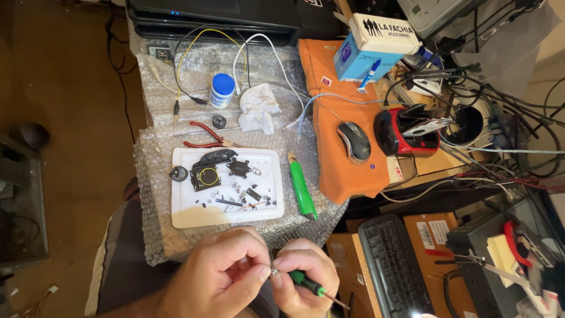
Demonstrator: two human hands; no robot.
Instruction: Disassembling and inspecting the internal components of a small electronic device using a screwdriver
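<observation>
— Green plastic on that handle, is it? What are the hands doing with it?

— Yes, a small screwdriver with a green grip and a thin metal shaft. The right hand is closed around it, fingers curled over the handle. The left hand is pinched shut, thumb and forefinger pressed on a tiny metal part held right between the two hands. It is too small to tell what kind of part it is.

— How would you do that well?

— I'd judge it wants a firm pinch, both hands kept low and close to the body, and any loose bit kept over the tray so it doesn't drop to the floor. Slow, light turns rather than force.

— And beyond the hands?

— Just ahead lies a white tray on bubble wrap covering the tabletop. In the tray sit black plastic pieces, a square black piece with a round ring, and scattered screws. A small round black part rests at the tray's left edge. A green utility knife lies just right of the tray, and red-handled pliers just above it.

— Further out?

— A small bottle with a blue cap, a crumpled tissue, thin wires, then an orange cloth carrying a computer mouse. A keyboard sits lower at the right.
</observation>
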